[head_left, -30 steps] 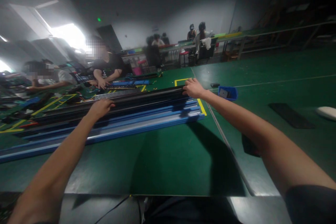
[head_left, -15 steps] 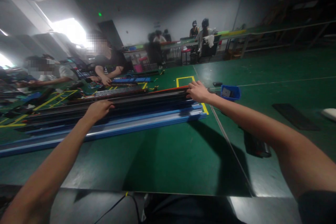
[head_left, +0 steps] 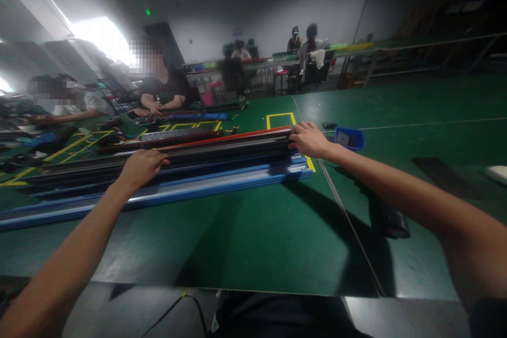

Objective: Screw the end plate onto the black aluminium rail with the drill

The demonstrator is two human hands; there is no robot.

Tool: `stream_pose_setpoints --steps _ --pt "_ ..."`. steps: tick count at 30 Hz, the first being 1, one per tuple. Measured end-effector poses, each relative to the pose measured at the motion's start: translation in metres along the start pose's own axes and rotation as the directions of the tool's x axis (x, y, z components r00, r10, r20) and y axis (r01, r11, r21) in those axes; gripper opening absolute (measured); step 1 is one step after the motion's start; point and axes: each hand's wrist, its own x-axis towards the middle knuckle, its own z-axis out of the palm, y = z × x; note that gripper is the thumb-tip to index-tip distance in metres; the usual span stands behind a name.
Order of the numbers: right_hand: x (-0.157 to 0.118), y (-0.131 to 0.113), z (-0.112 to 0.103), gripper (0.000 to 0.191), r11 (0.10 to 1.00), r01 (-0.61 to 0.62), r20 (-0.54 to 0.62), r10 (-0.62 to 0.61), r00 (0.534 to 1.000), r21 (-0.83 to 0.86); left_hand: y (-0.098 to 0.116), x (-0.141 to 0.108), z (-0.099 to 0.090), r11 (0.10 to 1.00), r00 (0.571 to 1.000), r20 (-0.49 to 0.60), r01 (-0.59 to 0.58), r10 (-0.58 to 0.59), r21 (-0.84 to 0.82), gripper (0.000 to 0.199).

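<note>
Long black profiles (head_left: 225, 153) lie side by side across the green table, and a thin orange-red strip (head_left: 237, 137) runs along their far side. My right hand (head_left: 309, 140) is closed around the right end of a black profile, its fingertips hidden behind it. Farther left, my left hand (head_left: 144, 168) bends its fingers over a black profile, thumb on the near side. Nearer to me are several long blue profiles (head_left: 222, 181) with shiny pale faces, roughly parallel to the black ones.
A blue bin (head_left: 362, 140) with dark parts stands beyond my right forearm. A dark flat piece (head_left: 443, 175), a black cylindrical object (head_left: 392, 223) and a white object (head_left: 497, 173) are at the right. Across the table sits a co-worker (head_left: 166, 87) among wires and parts.
My right hand and the black profile's end have shifted slightly right. More of the orange-red strip shows along the far side. My left hand stays over the black profile.
</note>
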Motion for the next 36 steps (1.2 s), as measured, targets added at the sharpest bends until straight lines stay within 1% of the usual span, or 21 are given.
stream_pose_setpoints --steps 6,11,16,19,22,27,31,36 --pt "-0.007 -0.002 -0.001 0.028 1.000 -0.008 -0.002 0.008 1.000 0.014 0.002 -0.009 0.002 0.999 0.996 -0.085 -0.033 0.034 0.011 0.028" --pt "-0.013 -0.009 -0.003 0.028 1.000 -0.014 0.011 0.014 1.000 0.012 0.004 -0.020 0.000 0.999 0.993 -0.112 -0.035 0.036 0.011 0.028" --pt "-0.020 -0.019 -0.007 0.027 1.000 -0.015 0.039 0.014 0.999 0.028 0.011 -0.034 -0.002 1.000 0.993 -0.115 -0.018 0.017 -0.007 0.028" --pt "-0.024 -0.024 -0.007 0.026 0.999 -0.009 0.042 0.008 0.999 0.035 0.015 -0.043 -0.001 0.998 0.996 -0.089 0.015 -0.019 -0.054 0.030" --pt "-0.029 -0.028 -0.005 0.025 0.999 0.005 0.027 -0.006 1.000 0.037 0.019 -0.051 0.001 0.998 0.997 -0.063 0.041 -0.044 -0.044 0.032" --pt "-0.036 -0.033 -0.006 0.023 0.999 0.015 0.022 -0.016 1.000 0.044 0.024 -0.063 0.001 0.998 0.997 -0.073 0.030 -0.025 0.057 0.032" --pt "-0.042 -0.040 -0.010 0.021 0.998 0.010 0.044 -0.013 0.999 0.060 0.027 -0.071 0.001 0.997 0.995 -0.102 0.015 -0.007 0.077 0.035" --pt "-0.052 -0.048 -0.013 0.019 0.997 0.015 0.034 -0.017 0.999 0.071 0.030 -0.084 0.004 0.996 0.994 -0.107 -0.007 0.016 0.084 0.034"
